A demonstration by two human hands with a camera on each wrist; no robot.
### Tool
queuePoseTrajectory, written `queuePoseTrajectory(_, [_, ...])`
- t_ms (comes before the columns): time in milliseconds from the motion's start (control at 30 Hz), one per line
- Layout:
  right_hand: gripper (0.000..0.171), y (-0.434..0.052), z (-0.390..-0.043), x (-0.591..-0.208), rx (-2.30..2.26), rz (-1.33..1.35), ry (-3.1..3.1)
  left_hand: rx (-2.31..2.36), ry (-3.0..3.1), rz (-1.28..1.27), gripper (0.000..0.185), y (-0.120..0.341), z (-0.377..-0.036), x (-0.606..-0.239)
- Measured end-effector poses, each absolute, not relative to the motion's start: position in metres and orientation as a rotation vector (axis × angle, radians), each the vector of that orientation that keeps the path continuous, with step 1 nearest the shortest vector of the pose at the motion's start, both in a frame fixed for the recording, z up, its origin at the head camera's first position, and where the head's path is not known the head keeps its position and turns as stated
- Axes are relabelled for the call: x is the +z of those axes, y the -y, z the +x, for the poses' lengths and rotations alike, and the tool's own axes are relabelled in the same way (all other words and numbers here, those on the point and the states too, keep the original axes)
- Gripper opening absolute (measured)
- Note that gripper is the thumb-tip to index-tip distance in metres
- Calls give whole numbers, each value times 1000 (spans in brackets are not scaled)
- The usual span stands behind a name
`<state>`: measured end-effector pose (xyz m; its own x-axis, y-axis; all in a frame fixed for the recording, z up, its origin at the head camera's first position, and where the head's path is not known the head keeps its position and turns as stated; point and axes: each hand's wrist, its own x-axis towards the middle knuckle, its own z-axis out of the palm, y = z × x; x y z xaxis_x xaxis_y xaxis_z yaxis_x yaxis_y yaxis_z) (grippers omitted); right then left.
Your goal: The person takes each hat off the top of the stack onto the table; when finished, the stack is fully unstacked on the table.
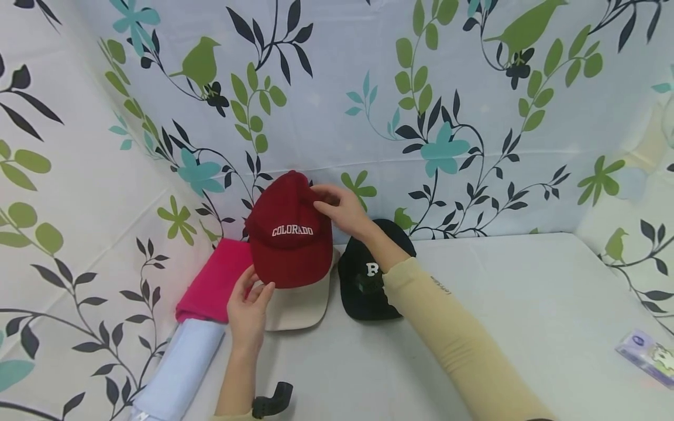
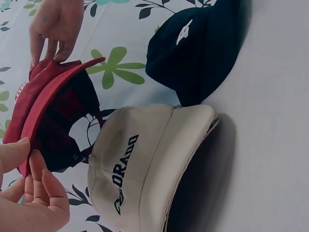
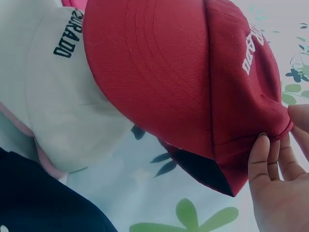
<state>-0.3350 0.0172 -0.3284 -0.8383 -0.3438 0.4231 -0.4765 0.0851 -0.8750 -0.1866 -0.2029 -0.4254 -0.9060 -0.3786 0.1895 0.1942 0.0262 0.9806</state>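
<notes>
A dark red baseball cap (image 1: 289,251) with white COLORADO lettering is held up between both hands, brim toward me. My left hand (image 1: 250,304) pinches the brim's edge at its lower left, thumb on one face and fingers on the other in the left wrist view. With my right hand (image 1: 342,210) I pinch the fabric of the crown on its right side; the right wrist view shows the cloth bunched there. Behind and below hangs the red cap's neighbour, a cream baseball cap (image 2: 130,164) with dark lettering, partly hidden in the head view. A black baseball cap (image 1: 363,286) lies right of it, partly behind my right forearm.
Folded pink cloth (image 1: 210,286) and a rolled light blue cloth (image 1: 176,368) lie along the left side of the white table (image 1: 500,304). A purple-and-white packet (image 1: 647,354) sits at the right edge. Leaf-and-bird printed fabric (image 1: 337,105) hangs behind the table.
</notes>
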Motion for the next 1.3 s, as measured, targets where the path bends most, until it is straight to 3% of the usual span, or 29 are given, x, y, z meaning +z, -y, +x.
queuePoseTrajectory(1300, [34,-102,-323,-327,1793,777,2281,-2051,1810,-77,57,133,-191,-440])
